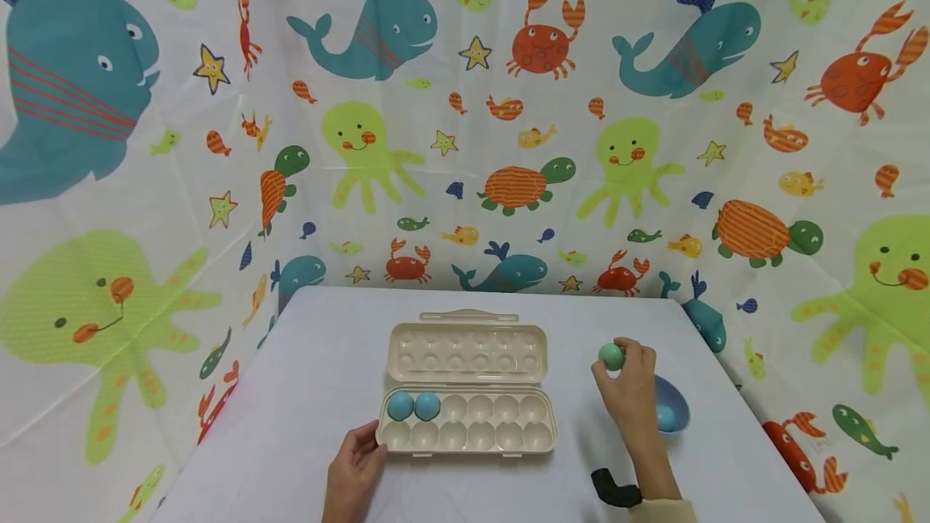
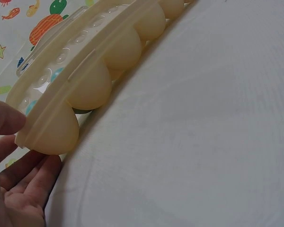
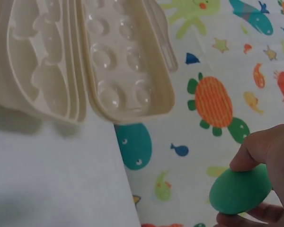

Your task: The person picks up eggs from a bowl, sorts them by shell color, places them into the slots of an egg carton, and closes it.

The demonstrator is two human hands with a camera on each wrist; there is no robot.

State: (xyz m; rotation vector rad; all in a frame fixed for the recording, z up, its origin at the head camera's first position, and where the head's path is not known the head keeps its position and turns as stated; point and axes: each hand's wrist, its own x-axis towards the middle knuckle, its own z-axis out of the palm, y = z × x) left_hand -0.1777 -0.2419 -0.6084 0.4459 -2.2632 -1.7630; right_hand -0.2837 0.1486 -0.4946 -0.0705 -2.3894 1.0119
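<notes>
A cream egg carton (image 1: 481,410) lies open on the table, its lid (image 1: 467,354) folded back. Two blue eggs (image 1: 400,406) sit side by side in the back row's left cups. My left hand (image 1: 354,466) grips the carton's front left corner, thumb at the rim and fingers underneath in the left wrist view. To the right of the carton, my right hand (image 1: 634,390) pinches a green egg (image 3: 239,191) between thumb and fingers, held off the table. Beside that hand stands a blue bowl (image 1: 677,402), partly hidden by it, with a light blue egg (image 1: 664,418) inside.
The white-covered table (image 1: 291,394) reaches back to a curtain (image 1: 465,144) printed with sea animals, which also hangs along both sides. A black curved piece (image 1: 616,491) sticks out by the right wrist.
</notes>
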